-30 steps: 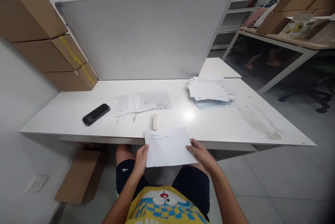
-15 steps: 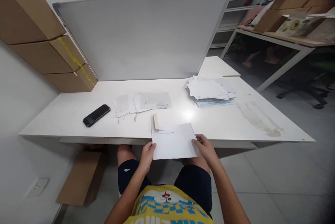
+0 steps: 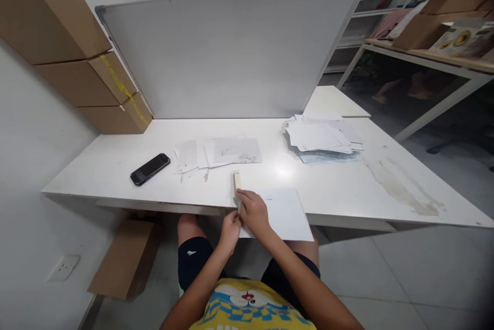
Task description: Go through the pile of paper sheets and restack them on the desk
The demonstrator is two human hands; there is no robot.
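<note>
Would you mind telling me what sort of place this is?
Probably a stockroom or packing office: stacked cardboard boxes, metal shelves, and a white table with a pile of papers.

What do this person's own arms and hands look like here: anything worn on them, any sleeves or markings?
Both forearms are bare, with no sleeves in view. The left hand and right hand wear no gloves, and no watch, ring or wristband shows. Below them are a yellow cartoon-print shirt and dark shorts.

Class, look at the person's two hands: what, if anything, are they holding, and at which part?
Both hands are on a white sheet of paper at its left edge: the left hand pinches the near left corner, and the right hand presses flat beside it.
</note>
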